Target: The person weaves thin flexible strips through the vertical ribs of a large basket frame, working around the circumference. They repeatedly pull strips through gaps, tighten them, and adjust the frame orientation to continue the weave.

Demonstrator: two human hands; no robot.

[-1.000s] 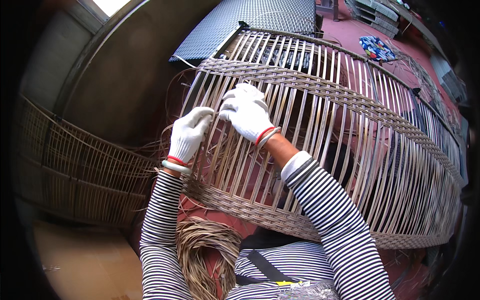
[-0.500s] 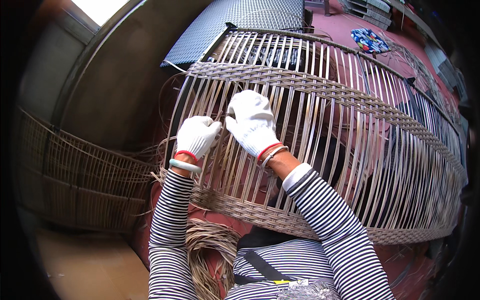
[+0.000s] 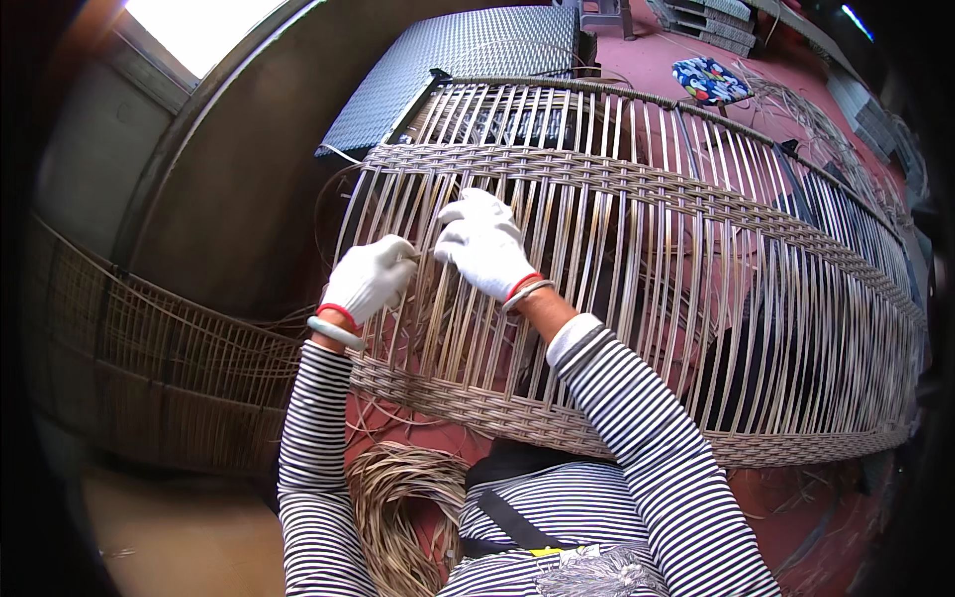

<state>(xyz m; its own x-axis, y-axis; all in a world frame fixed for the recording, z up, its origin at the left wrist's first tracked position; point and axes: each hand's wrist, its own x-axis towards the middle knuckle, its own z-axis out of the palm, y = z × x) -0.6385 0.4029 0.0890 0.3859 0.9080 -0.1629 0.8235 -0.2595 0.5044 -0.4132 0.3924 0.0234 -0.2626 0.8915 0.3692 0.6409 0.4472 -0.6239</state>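
Observation:
A large wicker panel lies before me, its long light-brown strands running between woven bands. Both hands wear white knit gloves with red cuffs and are over the panel's left part. My left hand is closed in a pinch near the panel's left edge, thumb and fingertips toward the right hand. A little to the right and farther up, my right hand is closed too, its fingers curled against the upright strands just below the upper woven band. Whatever thin piece the fingertips hold is hidden by the gloves. A small gap separates the hands.
A looped bundle of loose wicker strands lies by my left forearm. Another woven panel stands at the left, near a dark wall. Beyond the panel are a grey woven surface, a patterned stool seat and scattered strands on the red floor.
The whole view has shifted a little, with the panel now slightly lower and farther left. My left hand has moved slightly left, widening the gap between the hands. Both remain closed.

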